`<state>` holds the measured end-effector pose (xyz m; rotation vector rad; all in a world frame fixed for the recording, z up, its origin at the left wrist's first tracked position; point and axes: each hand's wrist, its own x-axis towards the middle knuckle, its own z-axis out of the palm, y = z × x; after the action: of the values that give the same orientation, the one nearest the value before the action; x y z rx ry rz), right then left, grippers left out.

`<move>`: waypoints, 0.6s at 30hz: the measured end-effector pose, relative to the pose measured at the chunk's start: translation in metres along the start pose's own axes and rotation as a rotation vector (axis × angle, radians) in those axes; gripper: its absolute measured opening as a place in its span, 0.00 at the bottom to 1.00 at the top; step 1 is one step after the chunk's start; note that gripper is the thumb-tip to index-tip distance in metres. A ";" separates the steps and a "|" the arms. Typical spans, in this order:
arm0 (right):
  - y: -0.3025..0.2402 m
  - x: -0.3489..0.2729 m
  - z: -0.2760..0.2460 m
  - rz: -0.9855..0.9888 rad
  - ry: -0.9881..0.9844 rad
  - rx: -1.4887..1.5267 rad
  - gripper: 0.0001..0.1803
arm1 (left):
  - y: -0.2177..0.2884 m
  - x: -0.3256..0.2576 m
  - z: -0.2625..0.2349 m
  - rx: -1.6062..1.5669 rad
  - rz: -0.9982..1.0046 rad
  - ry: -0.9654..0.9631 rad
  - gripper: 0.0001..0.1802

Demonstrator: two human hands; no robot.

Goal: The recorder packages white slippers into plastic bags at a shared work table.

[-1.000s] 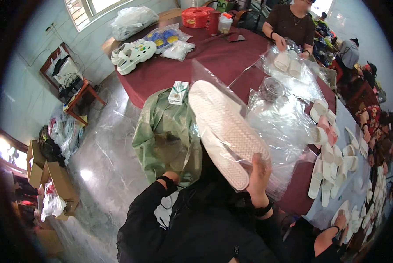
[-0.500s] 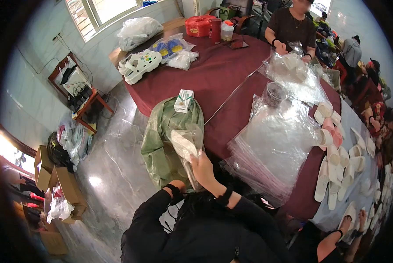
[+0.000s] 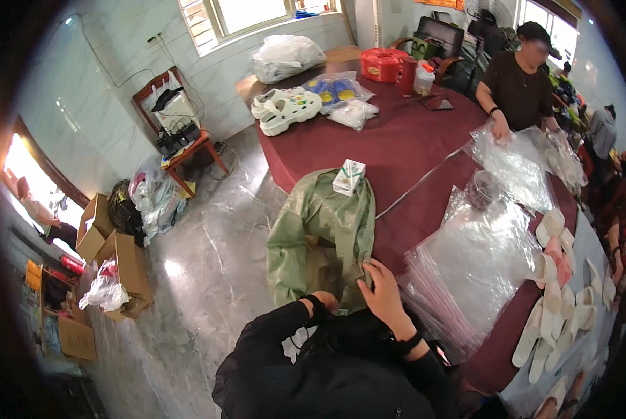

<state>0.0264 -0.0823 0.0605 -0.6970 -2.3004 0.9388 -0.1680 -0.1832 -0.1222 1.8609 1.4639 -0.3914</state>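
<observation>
The right hand (image 3: pixel 383 297) is bent at the wrist, fingers pinched on the rim of the green sack (image 3: pixel 323 234), which is hung crumpled at the table (image 3: pixel 404 150) edge. The left hand (image 3: pixel 325 302) is buried inside; its fingers cannot be told.

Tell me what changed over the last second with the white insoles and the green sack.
The white insoles, held up over the table a second ago, went down into the green sack and are out of sight. The right hand now grips the sack's rim; the left hand is at its mouth. The stack of clear bags and the small carton stayed put.
</observation>
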 end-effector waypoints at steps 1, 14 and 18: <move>-0.004 -0.003 -0.008 0.006 0.031 -0.049 0.22 | -0.011 0.011 0.013 -0.067 0.047 0.029 0.10; 0.062 -0.085 -0.102 0.328 0.431 -0.524 0.24 | 0.059 -0.007 -0.109 -0.139 0.037 0.245 0.10; 0.055 -0.092 -0.110 0.326 0.482 -0.322 0.27 | 0.098 -0.005 -0.162 -0.406 0.418 0.620 0.10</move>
<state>0.1781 -0.0565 0.0587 -1.3078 -1.9472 0.4573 -0.1097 -0.0829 0.0271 1.9540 1.3331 0.6905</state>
